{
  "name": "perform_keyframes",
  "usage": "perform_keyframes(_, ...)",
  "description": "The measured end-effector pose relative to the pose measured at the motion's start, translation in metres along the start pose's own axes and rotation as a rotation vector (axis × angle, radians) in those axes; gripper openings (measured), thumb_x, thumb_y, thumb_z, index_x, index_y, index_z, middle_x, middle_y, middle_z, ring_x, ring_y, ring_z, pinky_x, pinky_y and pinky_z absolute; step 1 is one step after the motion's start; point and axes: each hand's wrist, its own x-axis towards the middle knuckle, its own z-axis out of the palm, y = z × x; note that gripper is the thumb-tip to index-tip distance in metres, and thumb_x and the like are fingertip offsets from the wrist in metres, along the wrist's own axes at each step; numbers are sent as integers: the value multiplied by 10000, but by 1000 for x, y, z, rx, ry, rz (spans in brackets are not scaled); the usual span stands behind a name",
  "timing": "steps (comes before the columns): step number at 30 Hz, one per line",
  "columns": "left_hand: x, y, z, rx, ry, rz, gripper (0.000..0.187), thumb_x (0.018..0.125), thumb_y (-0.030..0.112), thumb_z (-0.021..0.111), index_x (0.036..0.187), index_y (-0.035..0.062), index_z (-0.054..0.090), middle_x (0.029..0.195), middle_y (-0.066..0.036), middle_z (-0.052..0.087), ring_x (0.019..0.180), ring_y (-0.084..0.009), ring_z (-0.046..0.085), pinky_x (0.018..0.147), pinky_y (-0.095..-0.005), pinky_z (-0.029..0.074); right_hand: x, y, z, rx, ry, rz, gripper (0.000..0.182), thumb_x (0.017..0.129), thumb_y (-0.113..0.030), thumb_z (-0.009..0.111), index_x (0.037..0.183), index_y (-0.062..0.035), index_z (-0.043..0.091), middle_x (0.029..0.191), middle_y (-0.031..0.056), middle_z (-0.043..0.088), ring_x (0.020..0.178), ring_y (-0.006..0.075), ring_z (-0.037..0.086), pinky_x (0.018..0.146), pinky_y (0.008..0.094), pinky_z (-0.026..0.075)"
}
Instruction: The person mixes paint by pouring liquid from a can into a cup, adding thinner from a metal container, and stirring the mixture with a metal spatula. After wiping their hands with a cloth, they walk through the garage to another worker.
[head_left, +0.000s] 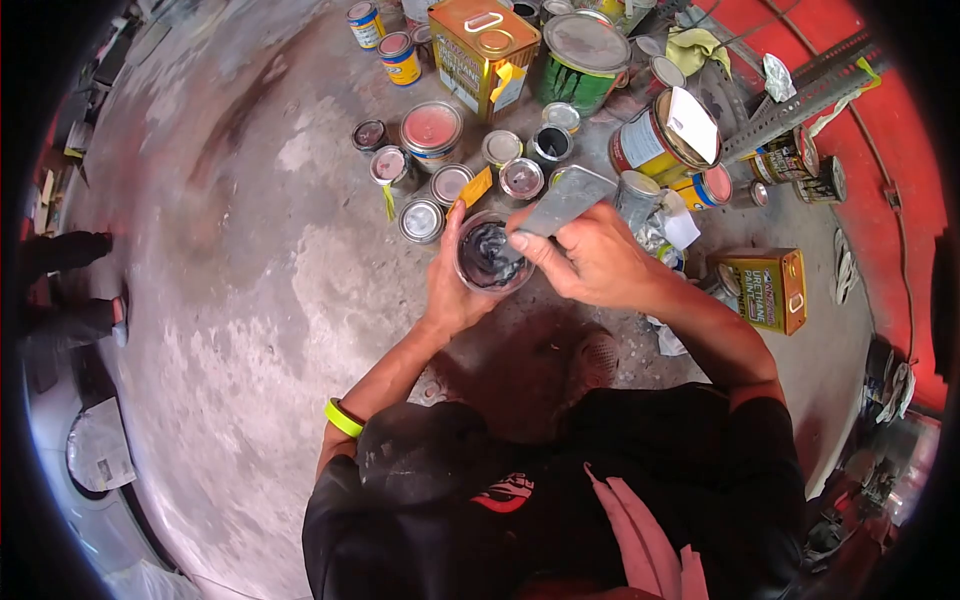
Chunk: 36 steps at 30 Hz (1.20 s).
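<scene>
With left hand, wrapping fingers round a cup of dark paste, likely for steadiness; with right hand fingers, pinching a scraper slantwise over it; facing cans grouped on the floor, presumably for reach.

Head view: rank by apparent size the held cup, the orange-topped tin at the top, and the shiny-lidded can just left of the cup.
1. Orange-topped tin
2. Held cup
3. Shiny-lidded can

The cup looks nearer the camera, so its real size against the can is unsure.
</scene>
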Motion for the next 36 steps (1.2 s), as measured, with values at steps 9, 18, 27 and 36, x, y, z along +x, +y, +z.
perform_keyframes(9,-1,-4,1,-67,-10,-37,1129,669,263,911,1520,6,214,1204,-156,644,1075,-276,664,924,-368,526,-1,2,1,-1,-2,-26,250,951,-253,615,1016,-27,699,877,167,692,811,371,667,714,442,520)
perform_keyframes(18,-1,-8,2,-64,-4,-22,1141,657,281,913,1520,8,218,1240,-162,624,1098,-295,651,928,-381,524,0,1,4,98,35,7,220,934,-203,637,1036,-15,692,905,182,696,851,370,678,743,430,528)
perform_keyframes(27,2,-5,0,-116,-13,-45,1138,671,295,910,1524,19,210,1239,-166,622,1098,-289,650,930,-374,522,1,-2,2,10,7,-7,212,929,-202,643,1015,-17,702,911,175,699,829,375,673,734,423,530)
perform_keyframes(36,3,-7,-1,-36,15,-25,1123,668,255,912,1509,-23,222,1221,-161,635,1083,-274,660,940,-372,521,-2,6,9,179,78,60,223,957,-216,621,1030,-18,694,855,163,693,790,338,686,715,411,524)
